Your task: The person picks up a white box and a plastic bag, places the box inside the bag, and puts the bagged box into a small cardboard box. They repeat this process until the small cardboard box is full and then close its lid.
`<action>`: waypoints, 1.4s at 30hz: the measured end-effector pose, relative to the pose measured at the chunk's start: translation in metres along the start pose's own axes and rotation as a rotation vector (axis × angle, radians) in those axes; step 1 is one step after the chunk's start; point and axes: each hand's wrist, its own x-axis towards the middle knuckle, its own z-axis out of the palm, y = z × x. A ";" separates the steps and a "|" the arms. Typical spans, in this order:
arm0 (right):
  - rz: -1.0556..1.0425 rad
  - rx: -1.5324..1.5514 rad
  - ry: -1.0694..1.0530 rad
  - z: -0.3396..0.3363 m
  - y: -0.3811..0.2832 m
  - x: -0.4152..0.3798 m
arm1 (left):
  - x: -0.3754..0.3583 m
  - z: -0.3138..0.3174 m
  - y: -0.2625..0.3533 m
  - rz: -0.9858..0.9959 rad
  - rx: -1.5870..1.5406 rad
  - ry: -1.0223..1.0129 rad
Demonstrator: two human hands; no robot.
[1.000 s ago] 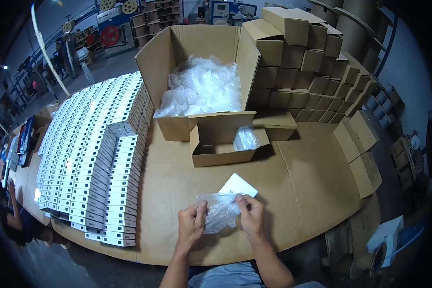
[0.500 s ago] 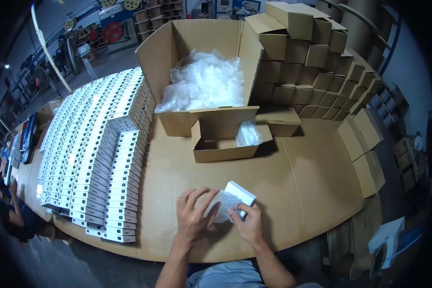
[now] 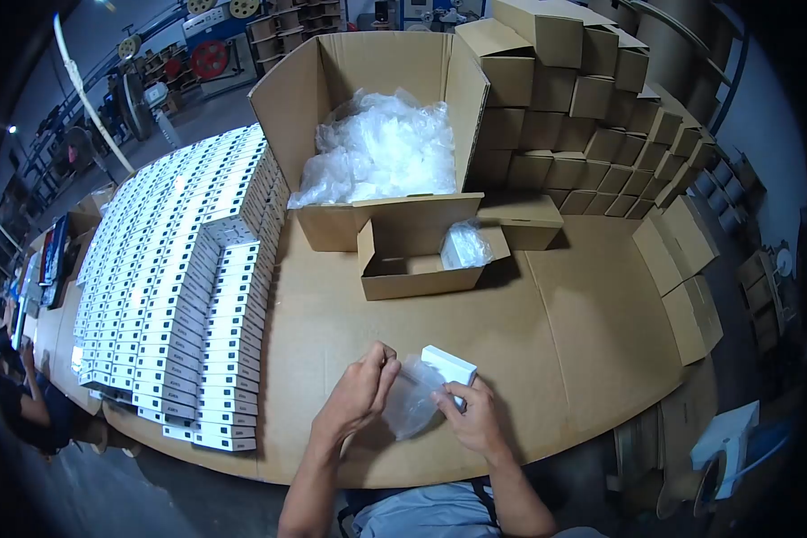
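My right hand [image 3: 471, 414] grips a small white box [image 3: 451, 365], its thumb on the near side against a clear plastic bag [image 3: 411, 401]. The bag hangs between my two hands, left of the box. Closed in a pinch, my left hand [image 3: 360, 391] is at the bag's upper left edge; its fingertips partly hide what they grip. Beyond the hands stands an open small carton [image 3: 421, 287] with a plastic-wrapped item [image 3: 465, 247] at its right end.
Stacked white boxes [image 3: 166, 296] fill the table's left side. A large open carton [image 3: 282, 99] of clear plastic bags [image 3: 386, 148] stands at the back. Brown cartons [image 3: 556, 94] are piled at back right, more [image 3: 677, 247] along the right edge. Another person [image 3: 31, 399] is at far left.
My left hand has moved slightly left and its spread fingers have closed into a pinch. The plastic bag now hangs lower and more opened out. My right hand keeps the white box.
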 end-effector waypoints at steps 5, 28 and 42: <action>0.045 0.019 -0.040 -0.003 -0.007 0.000 | 0.010 0.010 -0.022 0.177 -0.376 0.317; -0.488 0.213 -0.222 -0.070 -0.062 0.078 | -0.032 0.035 -0.004 0.018 -0.326 0.052; -0.309 0.285 -0.314 -0.027 -0.042 0.078 | -0.038 0.036 -0.024 -0.183 -0.864 0.008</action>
